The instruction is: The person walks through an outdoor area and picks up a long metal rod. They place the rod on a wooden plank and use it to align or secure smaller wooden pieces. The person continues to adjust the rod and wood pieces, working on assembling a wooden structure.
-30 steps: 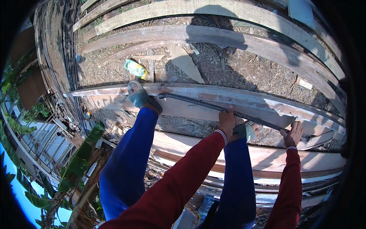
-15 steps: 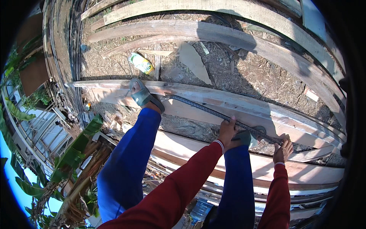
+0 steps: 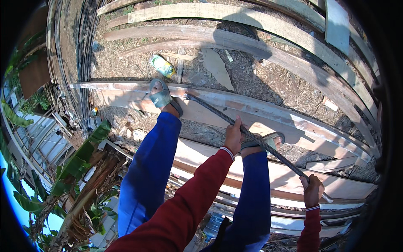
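Observation:
A long dark ribbed steel pry bar (image 3: 282,158) slants across my front, far end to the left and near end to the right. My left hand (image 3: 234,137) is closed around its middle, and my right hand (image 3: 312,191) grips it close to the near end, which sticks out past my fingers. The bent far tip of the bar lies at a long wooden plank (image 3: 245,104), beside my left sandal (image 3: 160,101); whether it bites into the wood, I cannot tell. My right sandal (image 3: 273,141) is partly hidden behind the bar.
Several long boards, such as a weathered beam (image 3: 176,32) and a pale plank (image 3: 201,157), lie across the ground. Beyond the plank are a yellow-green bottle (image 3: 162,66) and a flat wood scrap (image 3: 216,69). Banana leaves (image 3: 82,157) stand at the left; a blue water jug (image 3: 213,226) is behind my legs.
The near end of the bar has swung down toward me, with my right hand lower. My left hand has shifted left along with it, while the bent tip stays near the plank.

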Action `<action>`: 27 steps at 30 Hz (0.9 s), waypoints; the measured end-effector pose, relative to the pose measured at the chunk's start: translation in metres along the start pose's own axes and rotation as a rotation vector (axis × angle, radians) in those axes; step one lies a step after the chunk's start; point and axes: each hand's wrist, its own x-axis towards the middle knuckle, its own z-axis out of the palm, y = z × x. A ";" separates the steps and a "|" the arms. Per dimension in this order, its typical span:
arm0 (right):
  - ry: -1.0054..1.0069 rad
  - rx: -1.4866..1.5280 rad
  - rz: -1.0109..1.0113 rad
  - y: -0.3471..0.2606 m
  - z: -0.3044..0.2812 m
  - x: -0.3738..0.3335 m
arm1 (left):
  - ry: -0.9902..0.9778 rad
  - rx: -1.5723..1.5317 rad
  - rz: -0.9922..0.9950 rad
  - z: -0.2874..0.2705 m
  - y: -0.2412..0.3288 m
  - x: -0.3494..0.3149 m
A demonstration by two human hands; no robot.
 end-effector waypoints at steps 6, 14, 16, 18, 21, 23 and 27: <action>0.059 -0.067 -0.051 0.002 0.016 -0.012 | -0.010 -0.086 -0.074 0.002 -0.004 -0.012; -0.126 -0.026 0.239 -0.077 -0.027 -0.071 | 0.097 0.010 -0.173 -0.015 0.021 -0.045; -0.224 -0.085 0.330 -0.116 -0.054 -0.104 | 0.043 0.119 -0.202 -0.032 0.028 -0.058; -0.382 -0.120 0.383 -0.152 -0.081 -0.148 | 0.034 0.241 -0.226 -0.051 0.028 -0.081; -0.514 0.024 0.259 -0.188 -0.114 -0.218 | 0.030 0.372 -0.303 -0.070 0.023 -0.126; -0.389 0.218 0.300 -0.207 -0.122 -0.257 | -0.035 0.385 -0.341 -0.077 0.023 -0.152; -0.414 0.312 0.377 -0.239 -0.126 -0.310 | -0.206 0.398 -0.325 -0.086 0.044 -0.187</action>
